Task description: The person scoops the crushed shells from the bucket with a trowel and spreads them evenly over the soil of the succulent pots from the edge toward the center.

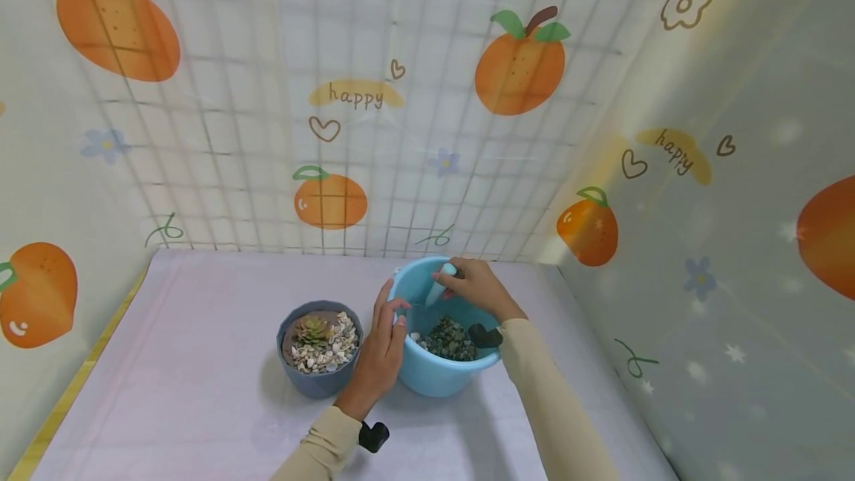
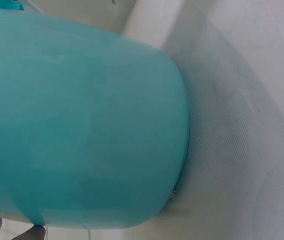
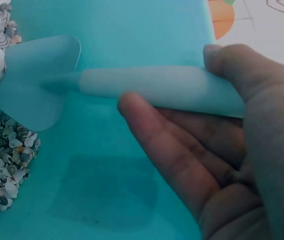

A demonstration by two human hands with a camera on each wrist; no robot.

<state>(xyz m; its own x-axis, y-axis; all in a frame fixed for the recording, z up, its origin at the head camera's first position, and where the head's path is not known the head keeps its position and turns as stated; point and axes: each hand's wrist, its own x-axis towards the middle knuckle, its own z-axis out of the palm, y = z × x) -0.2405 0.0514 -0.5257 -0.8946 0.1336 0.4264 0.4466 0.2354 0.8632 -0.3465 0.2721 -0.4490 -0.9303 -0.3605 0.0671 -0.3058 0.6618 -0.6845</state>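
My right hand [image 1: 477, 284] holds a small light-blue hand trowel [image 3: 162, 87] by its handle, thumb on one side and fingers on the other. The trowel's blade [image 3: 41, 80] points down into the shells and small stones [image 1: 449, 338] inside a light-blue bucket [image 1: 437, 381]; part of it lies against them. My left hand [image 1: 379, 355] grips the bucket's left rim, one finger bent over the edge. Two of its fingertips [image 2: 29, 233] show beside the bucket wall in the left wrist view. A grey-blue pot [image 1: 317, 384] stands just left of this hand.
Inside the pot are a succulent [image 1: 312, 331] and pale shell pieces [image 1: 327, 347] over part of the surface. A pale cloth [image 1: 200, 362] covers the table. Behind it rises a wire grid hung with a fruit-print curtain [image 1: 427, 191]; more curtain hangs at both sides.
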